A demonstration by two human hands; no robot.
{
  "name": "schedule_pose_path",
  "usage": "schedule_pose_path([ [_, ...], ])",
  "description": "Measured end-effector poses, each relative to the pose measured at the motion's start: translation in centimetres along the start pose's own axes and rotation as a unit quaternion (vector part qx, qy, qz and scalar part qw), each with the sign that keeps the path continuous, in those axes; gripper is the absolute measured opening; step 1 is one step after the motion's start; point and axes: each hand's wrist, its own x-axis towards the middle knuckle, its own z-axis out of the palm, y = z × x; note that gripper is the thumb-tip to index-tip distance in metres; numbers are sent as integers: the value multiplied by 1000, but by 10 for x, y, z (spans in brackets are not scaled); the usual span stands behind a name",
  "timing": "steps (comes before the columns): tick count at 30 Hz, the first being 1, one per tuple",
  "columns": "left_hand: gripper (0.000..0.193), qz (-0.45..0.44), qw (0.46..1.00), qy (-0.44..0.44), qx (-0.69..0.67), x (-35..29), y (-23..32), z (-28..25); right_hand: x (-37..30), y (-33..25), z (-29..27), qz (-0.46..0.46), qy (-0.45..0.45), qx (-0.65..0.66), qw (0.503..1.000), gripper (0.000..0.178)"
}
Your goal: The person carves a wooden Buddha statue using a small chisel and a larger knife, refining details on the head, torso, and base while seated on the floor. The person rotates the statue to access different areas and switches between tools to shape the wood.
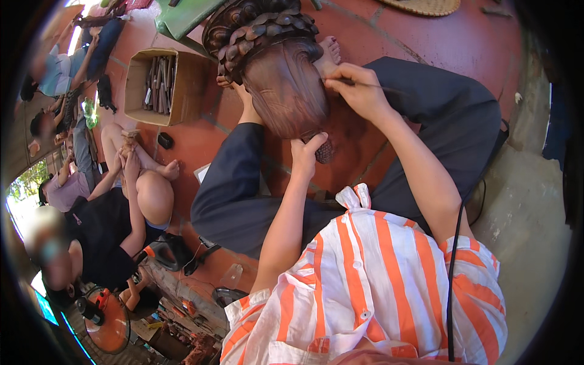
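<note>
A large dark brown wood carving (286,91), with flowing folds and a band of rounded knobs, stands between my legs and feet. My left hand (304,158) grips its near lower end, thumb raised beside a dark, bumpy-textured tip (324,151). At the carving's right side, my right hand (362,94) is closed in a pinch on a thin, dark stick-like tool (380,89). The tool's working end is hidden by the fingers, so its kind does not show. The right fingertips are close against the carved surface.
A cardboard box (182,88) of slim wooden-handled tools stands at the left on red floor tiles. A green plastic stool (182,18) is behind it. Co-workers sit at the left, one holding a small wooden piece (129,135). An orange fan (108,322) stands at the lower left.
</note>
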Motion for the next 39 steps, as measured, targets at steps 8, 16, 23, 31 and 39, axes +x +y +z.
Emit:
schedule_pose_path([
  [8, 48, 33, 999, 18, 18, 3, -15, -8, -26, -10, 1, 93, -2, 9, 996, 5],
  [16, 47, 39, 999, 14, 10, 5, -14, -5, -46, 0, 11, 62, 37, 60, 996, 7],
  [23, 46, 37, 999, 16, 5, 3, -16, -7, -59, 0, 13, 83, 1, 80, 993, 5],
  [31, 47, 36, 999, 12, 8, 4, -15, -7, -64, -3, 16, 118, 22, 123, 985, 9],
  [39, 42, 30, 999, 10, 11, 4, -15, -6, -47, -19, 8, 32, -5, -87, 996, 6],
])
